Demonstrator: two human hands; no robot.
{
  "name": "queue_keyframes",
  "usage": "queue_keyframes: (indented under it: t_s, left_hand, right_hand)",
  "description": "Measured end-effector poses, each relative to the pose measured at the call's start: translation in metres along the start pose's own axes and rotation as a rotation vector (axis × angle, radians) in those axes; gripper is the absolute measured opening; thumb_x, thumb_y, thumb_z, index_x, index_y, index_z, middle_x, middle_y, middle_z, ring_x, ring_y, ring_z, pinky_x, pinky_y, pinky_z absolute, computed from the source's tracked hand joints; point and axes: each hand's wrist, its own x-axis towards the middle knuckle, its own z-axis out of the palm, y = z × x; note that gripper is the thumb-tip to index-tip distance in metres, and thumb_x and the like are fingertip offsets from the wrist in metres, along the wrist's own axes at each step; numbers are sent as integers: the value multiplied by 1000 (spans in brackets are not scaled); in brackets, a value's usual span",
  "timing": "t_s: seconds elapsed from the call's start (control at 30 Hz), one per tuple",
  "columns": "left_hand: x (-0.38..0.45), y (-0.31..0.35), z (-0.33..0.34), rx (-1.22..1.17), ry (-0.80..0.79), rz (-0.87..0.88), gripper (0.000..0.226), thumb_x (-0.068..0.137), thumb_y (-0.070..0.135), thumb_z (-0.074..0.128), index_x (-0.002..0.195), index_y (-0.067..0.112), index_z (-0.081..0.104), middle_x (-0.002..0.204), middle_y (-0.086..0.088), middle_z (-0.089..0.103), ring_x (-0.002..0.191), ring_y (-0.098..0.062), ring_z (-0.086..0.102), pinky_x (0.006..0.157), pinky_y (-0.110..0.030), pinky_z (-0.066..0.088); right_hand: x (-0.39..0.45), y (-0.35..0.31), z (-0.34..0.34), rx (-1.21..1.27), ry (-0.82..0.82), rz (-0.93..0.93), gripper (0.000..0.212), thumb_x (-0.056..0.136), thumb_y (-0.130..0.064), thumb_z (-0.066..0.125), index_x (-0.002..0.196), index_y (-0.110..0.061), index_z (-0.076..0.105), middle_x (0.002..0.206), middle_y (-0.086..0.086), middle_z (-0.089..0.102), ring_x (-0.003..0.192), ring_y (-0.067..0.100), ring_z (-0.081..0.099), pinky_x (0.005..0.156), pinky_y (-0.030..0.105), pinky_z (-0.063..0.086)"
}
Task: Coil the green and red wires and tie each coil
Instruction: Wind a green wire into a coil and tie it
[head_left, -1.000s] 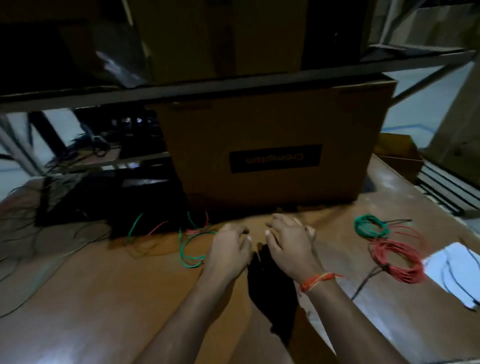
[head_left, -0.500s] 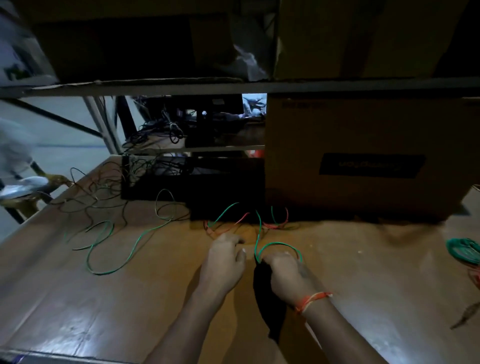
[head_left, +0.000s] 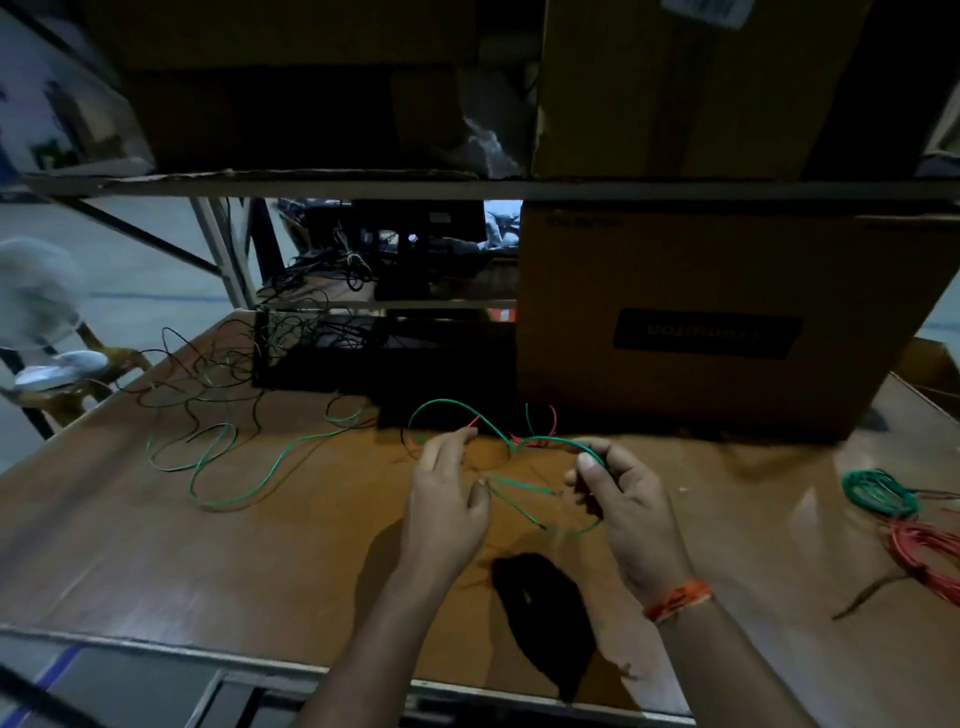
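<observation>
Two hands raised over table (head_left: 208, 561), right hand (head_left: 621, 501) pinching green wire (head_left: 457, 410), left hand (head_left: 447, 499) pinching it too

A single wide-angle camera sits on the person's head, facing forward and down at the wooden surface (head_left: 156, 545) from close above. Both forearms enter from the bottom edge; a shelf (head_left: 467, 187) and cardboard box (head_left: 701, 322) close the far view.

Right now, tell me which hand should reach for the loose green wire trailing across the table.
Left. The left hand is nearer the trailing green wire, which lies on its side of the table. The right hand already pinches the green loop, so it is occupied.
</observation>
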Motion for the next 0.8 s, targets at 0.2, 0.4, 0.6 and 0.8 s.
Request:
queue_keyframes:
  t_s: [0.2, 0.4, 0.6, 0.8]
  left_hand:
    - [-42, 50, -7, 158, -70, 113, 35, 89, 21, 71, 122, 33, 68, 145, -2, 42, 134, -23, 35, 106, -36, 36]
    - [-135, 96, 4, 54, -302, -13, 18, 94, 35, 56, 93, 24, 70, 96, 1, 70, 93, -15, 63, 77, -31, 46]
    - [-222, 141, 20, -504, -1041, -345, 27, 107, 25, 46, 105, 7, 66, 105, -27, 72, 95, -33, 68, 98, -52, 49]
    - [-250, 169, 37, -581, -753, -456, 35, 95, 20, 63, 126, 8, 51, 126, -14, 67, 108, -17, 65, 95, -29, 50]
  right_hand:
    - [-48, -27, -41, 66, -317, -7, 22, 102, -8, 50, 103, -13, 71, 61, 6, 49, 50, 11, 37, 47, 24, 27]
    - [-91, -21, -108, 210, -302, 191, 12, 86, -13, 61, 88, -10, 73, 52, 3, 40, 43, 11, 23, 48, 28, 11]
    - [-128, -10, -154, 212, -203, 354, 20, 91, 7, 48, 89, -1, 66, 46, 2, 38, 34, 7, 19, 46, 17, 10]
    - [-152, 0, -176, 157, -131, 482, 17, 92, 3, 49, 88, -5, 64, 52, 1, 42, 35, 5, 23, 41, 11, 15]
